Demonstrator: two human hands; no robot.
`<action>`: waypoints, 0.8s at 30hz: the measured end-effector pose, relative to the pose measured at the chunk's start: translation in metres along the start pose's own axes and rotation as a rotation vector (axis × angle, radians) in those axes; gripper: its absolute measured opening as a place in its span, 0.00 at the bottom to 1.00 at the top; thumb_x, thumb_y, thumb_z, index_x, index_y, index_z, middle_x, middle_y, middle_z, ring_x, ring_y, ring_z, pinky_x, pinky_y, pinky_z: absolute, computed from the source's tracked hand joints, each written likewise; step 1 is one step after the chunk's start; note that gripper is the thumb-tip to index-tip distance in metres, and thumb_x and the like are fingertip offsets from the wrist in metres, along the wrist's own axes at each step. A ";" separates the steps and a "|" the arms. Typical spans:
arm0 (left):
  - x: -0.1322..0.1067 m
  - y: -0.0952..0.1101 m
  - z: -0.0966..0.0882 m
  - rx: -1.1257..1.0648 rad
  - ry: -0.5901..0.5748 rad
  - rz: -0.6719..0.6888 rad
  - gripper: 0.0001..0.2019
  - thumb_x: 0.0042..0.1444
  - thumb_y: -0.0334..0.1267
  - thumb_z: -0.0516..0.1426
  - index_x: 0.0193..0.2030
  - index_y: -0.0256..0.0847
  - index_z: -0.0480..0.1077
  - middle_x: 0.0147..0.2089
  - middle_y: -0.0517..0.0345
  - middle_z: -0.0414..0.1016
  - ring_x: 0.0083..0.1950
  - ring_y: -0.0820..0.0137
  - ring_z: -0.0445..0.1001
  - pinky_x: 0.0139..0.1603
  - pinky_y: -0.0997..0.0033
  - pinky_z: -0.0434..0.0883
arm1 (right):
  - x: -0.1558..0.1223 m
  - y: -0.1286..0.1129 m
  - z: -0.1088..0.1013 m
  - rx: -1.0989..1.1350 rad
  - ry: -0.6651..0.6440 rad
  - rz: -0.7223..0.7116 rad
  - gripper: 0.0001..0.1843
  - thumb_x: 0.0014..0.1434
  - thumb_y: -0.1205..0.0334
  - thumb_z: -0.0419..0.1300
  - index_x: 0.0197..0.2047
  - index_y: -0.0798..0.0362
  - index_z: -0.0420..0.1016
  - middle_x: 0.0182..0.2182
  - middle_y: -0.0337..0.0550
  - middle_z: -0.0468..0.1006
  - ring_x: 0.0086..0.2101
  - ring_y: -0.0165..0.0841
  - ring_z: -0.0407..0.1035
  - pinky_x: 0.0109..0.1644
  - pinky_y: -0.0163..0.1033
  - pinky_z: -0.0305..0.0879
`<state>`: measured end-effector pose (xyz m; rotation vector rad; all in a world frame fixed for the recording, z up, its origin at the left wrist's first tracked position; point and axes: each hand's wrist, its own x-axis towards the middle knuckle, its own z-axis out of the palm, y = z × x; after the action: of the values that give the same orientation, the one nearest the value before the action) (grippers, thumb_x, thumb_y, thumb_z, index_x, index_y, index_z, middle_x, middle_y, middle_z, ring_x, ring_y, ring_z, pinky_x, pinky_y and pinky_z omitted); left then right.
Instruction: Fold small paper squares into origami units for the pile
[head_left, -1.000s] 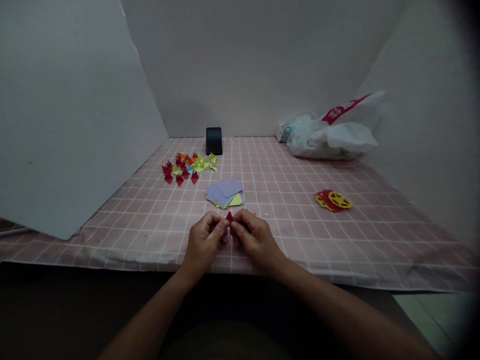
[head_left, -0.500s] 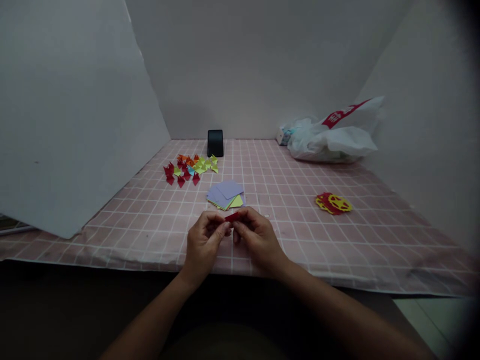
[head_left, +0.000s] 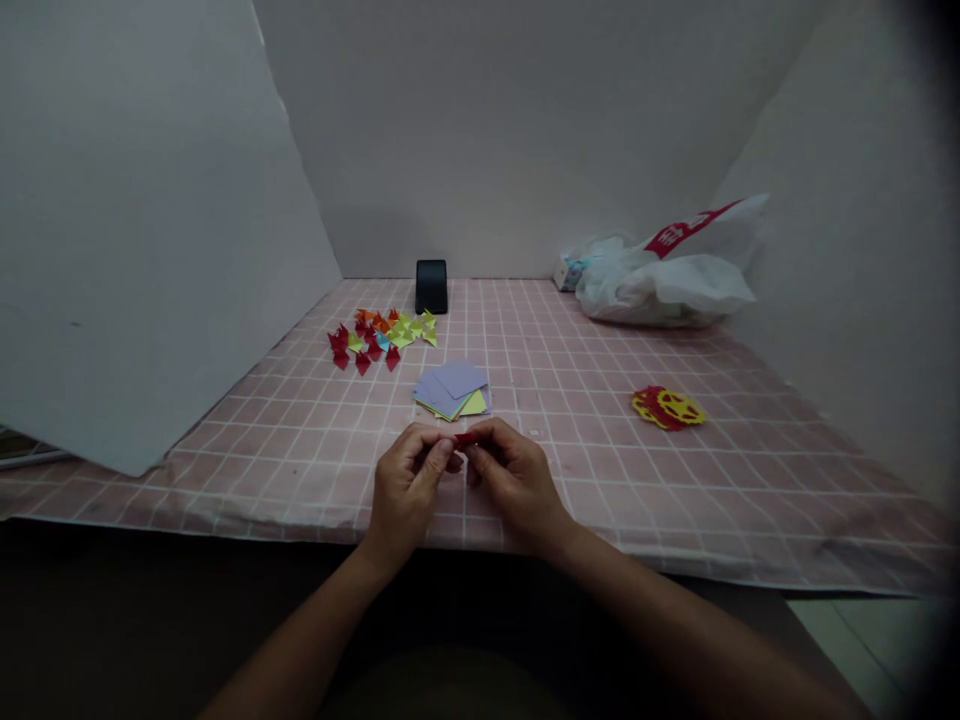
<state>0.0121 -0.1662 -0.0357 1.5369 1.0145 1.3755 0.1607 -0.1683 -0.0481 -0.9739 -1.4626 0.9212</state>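
A small folded piece of red paper (head_left: 465, 439) is pinched between my two hands, above the table's near edge. My left hand (head_left: 409, 480) is closed on its left end, thumb on the near side. My right hand (head_left: 517, 478) grips the right end between thumb and forefinger. Most of the paper is covered by my fingers, so its exact folds do not show. Just beyond my hands lies a fanned stack of paper squares (head_left: 451, 385), lilac on top with yellow and green edges below. Several small folded paper figures (head_left: 375, 340) in red, orange, yellow and blue sit farther back, to the left.
Red and yellow star-patterned discs (head_left: 669, 408) lie at the right. A white plastic bag (head_left: 667, 285) and a small box (head_left: 568, 272) stand back right. A black phone (head_left: 431, 287) leans upright at the back. White panels (head_left: 150, 230) flank the checked tablecloth (head_left: 555, 350).
The red paper has tilted flatter and shows less between my fingers. My left thumb has shifted slightly up along it. The other things stay where they were.
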 end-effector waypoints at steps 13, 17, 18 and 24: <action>0.005 -0.003 -0.004 -0.092 -0.063 -0.129 0.08 0.63 0.40 0.58 0.38 0.38 0.74 0.35 0.58 0.74 0.34 0.72 0.75 0.37 0.72 0.73 | 0.002 -0.008 0.002 -0.268 0.081 -0.271 0.11 0.62 0.75 0.56 0.36 0.50 0.73 0.34 0.42 0.76 0.37 0.35 0.71 0.42 0.40 0.67; 0.007 -0.008 -0.005 -0.204 -0.116 -0.181 0.08 0.62 0.40 0.58 0.38 0.38 0.73 0.36 0.58 0.72 0.35 0.72 0.73 0.37 0.73 0.72 | 0.001 -0.009 0.002 -0.286 0.087 -0.282 0.10 0.62 0.74 0.56 0.34 0.49 0.72 0.34 0.43 0.75 0.37 0.36 0.70 0.42 0.41 0.67; 0.007 -0.009 -0.006 -0.227 -0.126 -0.192 0.08 0.62 0.41 0.59 0.37 0.38 0.73 0.36 0.58 0.72 0.35 0.72 0.73 0.38 0.73 0.72 | 0.001 -0.009 0.002 -0.291 0.088 -0.281 0.11 0.62 0.74 0.56 0.34 0.49 0.72 0.34 0.43 0.74 0.37 0.36 0.70 0.42 0.41 0.67; 0.008 -0.012 -0.007 -0.317 -0.175 -0.254 0.09 0.61 0.42 0.60 0.35 0.38 0.72 0.34 0.60 0.71 0.33 0.74 0.70 0.39 0.74 0.70 | 0.001 -0.007 0.002 -0.291 0.083 -0.280 0.11 0.63 0.75 0.56 0.34 0.49 0.72 0.35 0.43 0.74 0.39 0.36 0.70 0.43 0.41 0.67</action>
<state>0.0050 -0.1543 -0.0437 1.2234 0.8084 1.1401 0.1585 -0.1704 -0.0413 -0.9721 -1.6403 0.4683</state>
